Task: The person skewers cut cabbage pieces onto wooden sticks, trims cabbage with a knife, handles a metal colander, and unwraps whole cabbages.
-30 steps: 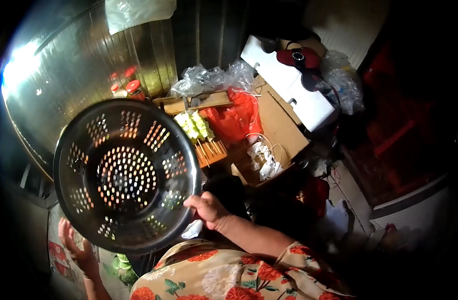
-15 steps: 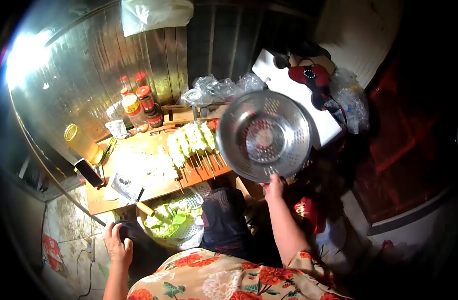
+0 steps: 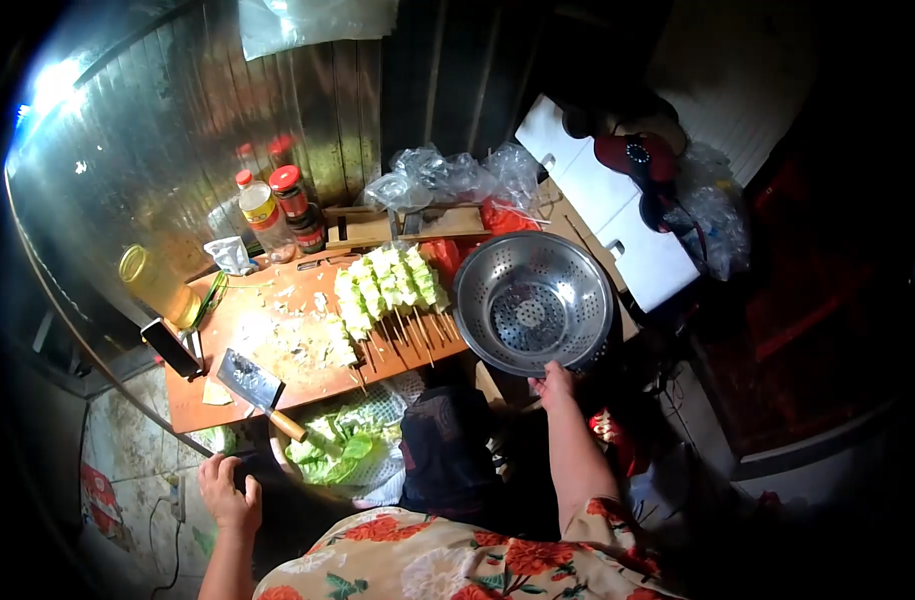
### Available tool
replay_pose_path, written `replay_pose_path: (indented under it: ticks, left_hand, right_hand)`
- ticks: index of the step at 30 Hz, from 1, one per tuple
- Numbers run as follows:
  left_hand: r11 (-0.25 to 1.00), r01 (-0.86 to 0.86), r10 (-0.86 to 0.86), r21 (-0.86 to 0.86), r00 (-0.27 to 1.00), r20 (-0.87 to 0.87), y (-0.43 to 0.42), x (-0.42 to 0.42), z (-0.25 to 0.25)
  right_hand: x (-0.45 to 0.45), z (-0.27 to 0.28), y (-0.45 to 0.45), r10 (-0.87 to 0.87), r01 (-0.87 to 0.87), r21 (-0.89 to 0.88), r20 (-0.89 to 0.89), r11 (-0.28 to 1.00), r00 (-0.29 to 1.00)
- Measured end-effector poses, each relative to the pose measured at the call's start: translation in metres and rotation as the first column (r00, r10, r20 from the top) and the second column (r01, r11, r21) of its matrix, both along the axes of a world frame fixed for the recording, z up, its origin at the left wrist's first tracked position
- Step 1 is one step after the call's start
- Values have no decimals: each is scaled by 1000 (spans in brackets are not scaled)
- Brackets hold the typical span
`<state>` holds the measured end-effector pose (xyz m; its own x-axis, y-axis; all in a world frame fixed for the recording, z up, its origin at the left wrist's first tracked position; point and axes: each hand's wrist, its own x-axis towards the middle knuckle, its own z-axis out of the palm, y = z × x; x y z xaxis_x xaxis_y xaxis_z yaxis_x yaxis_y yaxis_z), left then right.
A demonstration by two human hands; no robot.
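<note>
At the right end of the wooden board stands a perforated metal colander [image 3: 485, 315], nothing visible inside it. My right hand [image 3: 553, 384] grips its near rim, thumb over the edge. Left of the colander lie several skewers threaded with pale green leaves [image 3: 393, 282], their sticks pointing toward me. My left hand [image 3: 228, 493] hangs in front of the board's left corner, fingers loosely bent and thumb apart, holding nothing. Ahead of it a cleaver [image 3: 253, 380] rests on the board, its wooden handle jutting over the front edge.
Below the board, a basket holds loose green leaves [image 3: 348, 455]. Behind are bottles [image 3: 266, 220], a red-lidded jar [image 3: 291, 195] and clear plastic bags [image 3: 448, 180]. A phone [image 3: 171, 347] leans at the left beside a yellowish jar [image 3: 158, 285]. A white box [image 3: 643, 250] stands right.
The colander has gone down and away from me, from tilted in the air to level at the board's right end. My right hand keeps its rim. My left hand has barely moved.
</note>
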<state>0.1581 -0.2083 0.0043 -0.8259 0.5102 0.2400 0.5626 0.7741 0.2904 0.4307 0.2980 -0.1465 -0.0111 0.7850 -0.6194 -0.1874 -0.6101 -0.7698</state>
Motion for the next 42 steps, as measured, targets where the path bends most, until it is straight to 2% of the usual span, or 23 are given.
replay_pose_path:
  ticks: [4, 6, 7, 10, 22, 26, 28, 29, 30, 31, 32, 33, 34, 35, 36, 38, 42]
  left_hand:
    - [1000, 17, -17, 27, 1000, 0, 3, 1, 1]
    - [1000, 13, -13, 17, 1000, -8, 1, 0, -3]
    - [1000, 25, -25, 16, 999, -21, 1, 0, -3]
    - [999, 43, -43, 17, 999, -7, 3, 0, 0]
    - [1000, 22, -22, 4, 1000, 5, 4, 1, 0]
    - [1000, 1, -1, -29, 1000, 1, 7, 4, 4]
    - [1000, 5, -5, -29, 1000, -3, 6, 3, 2]
    - [1000, 10, -10, -29, 1000, -9, 6, 3, 2]
    - [1000, 11, -11, -29, 1000, -4, 6, 3, 2]
    - [1000, 11, -11, -19, 1000, -5, 6, 3, 3]
    - [1000, 10, -10, -10, 1000, -6, 5, 2, 4]
    - [1000, 5, -5, -12, 1000, -3, 4, 2, 3]
    - [1000, 10, -10, 0, 1000, -3, 3, 1, 2]
    - [1000, 17, -17, 9, 1000, -3, 2, 0, 2]
    - [1000, 17, -17, 5, 1000, 1, 1, 0, 1]
    - [1000, 13, -13, 4, 1000, 13, 0, -1, 1]
    - [1000, 0, 0, -5, 1000, 19, -2, -2, 0]
  right_hand:
    - [-3, -3, 20, 32, -32, -31, -26, 999, 999]
    - [-9, 3, 32, 131, -129, -74, 21, 989, 991]
    - [-12, 8, 38, 116, -108, -124, 57, 986, 992]
    - [-12, 16, 50, 192, -181, -122, 88, 976, 977]
    - [-22, -3, 67, 170, -129, -209, 190, 969, 967]
    - [-12, -10, 63, 182, -156, -199, 120, 968, 976]
    - [-5, -14, 59, 182, -177, -79, 57, 981, 982]
    - [-2, -18, 54, 181, -176, -81, 62, 981, 981]
    - [-1, -22, 48, 51, -104, 155, 313, 982, 948]
    - [0, -25, 45, -132, -90, 393, 505, 915, 853]
    - [5, -28, 40, -130, -94, 391, 508, 916, 851]
    - [8, 1, 17, -143, -356, 506, 709, 786, 690]
    - [9, 27, -1, -221, -612, 510, 846, 604, 486]
    - [11, 36, -8, -123, -765, 406, 908, 500, 401]
    - [5, 35, -13, -123, -823, 388, 920, 414, 372]
    - [-6, 33, -13, -248, -920, 266, 949, 287, 196]
    - [-31, 27, 2, -301, -948, 228, 941, 223, 155]
